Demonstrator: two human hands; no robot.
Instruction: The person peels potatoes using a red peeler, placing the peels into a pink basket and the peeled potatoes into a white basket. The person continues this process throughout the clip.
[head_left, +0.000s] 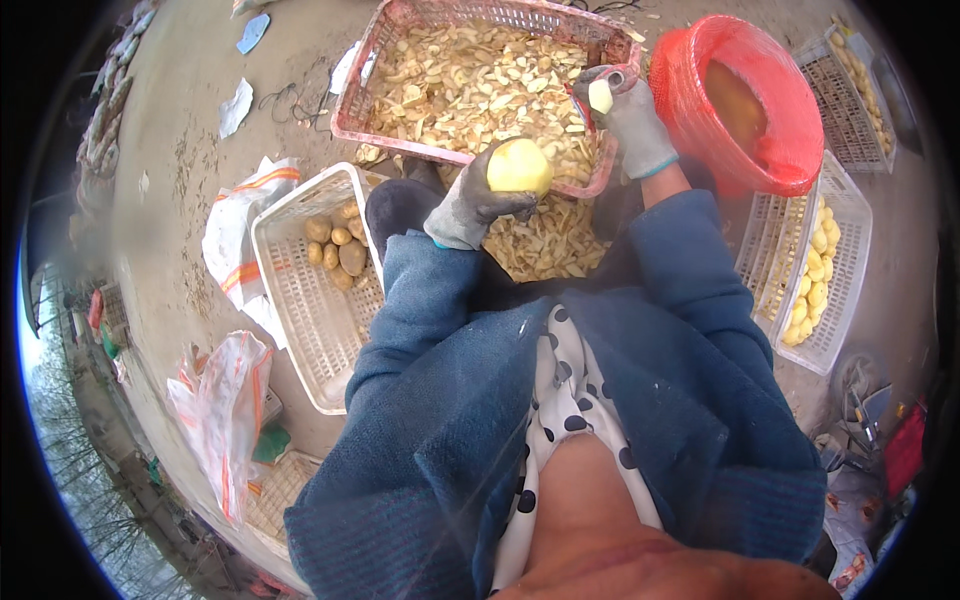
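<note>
My left hand (480, 196), in a grey work glove, grips a peeled yellow potato (519, 168) above the near rim of a red plastic crate (465, 154). Potato peelings (465, 82) fill the bottom of that crate. At the crate's right side my gloved right hand (636, 124) is closed around a peeler (616, 78); its red handle end, with a round hole, shows by the thumb, and the rest is mostly covered by my fingers. A pale piece of potato (600, 97) shows against that glove. More peelings (544, 236) lie between my legs.
Left, a white crate (307, 360) holds several unpeeled potatoes (337, 247). Right, a white crate (840, 307) contains peeled potatoes (814, 277). A red mesh-lined container (675, 97) holds brownish liquid. Plastic sacks (225, 405) lie left; another crate (840, 112) stands far right.
</note>
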